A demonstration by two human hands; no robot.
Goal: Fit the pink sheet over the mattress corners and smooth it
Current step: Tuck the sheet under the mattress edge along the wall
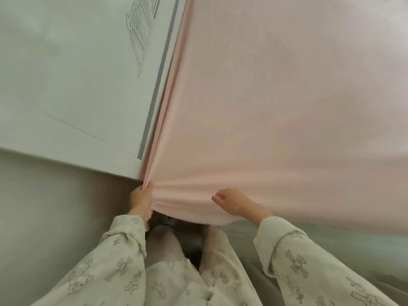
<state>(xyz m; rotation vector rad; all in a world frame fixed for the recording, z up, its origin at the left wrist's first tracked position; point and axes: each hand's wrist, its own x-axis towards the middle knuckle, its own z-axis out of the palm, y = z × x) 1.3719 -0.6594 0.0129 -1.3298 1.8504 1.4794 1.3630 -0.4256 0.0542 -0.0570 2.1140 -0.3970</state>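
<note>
The pink sheet (276, 107) covers the mattress across the right and middle of the view, stretched mostly flat. At the near corner it bunches into folds. My left hand (141, 199) grips that bunched corner at the mattress edge, fingers curled round the cloth. My right hand (231, 202) lies on the sheet's near edge a little to the right, knuckles up, fingers curled into the fabric; whether it holds the cloth is hard to tell. The mattress itself is hidden under the sheet.
A white panel (72, 85) with a grey strip and a line drawing stands close along the sheet's left side. Grey floor (44, 217) lies below it. My legs in patterned pyjamas (176, 272) stand at the corner. Grey-green bedding (342, 244) shows under the sheet's near edge.
</note>
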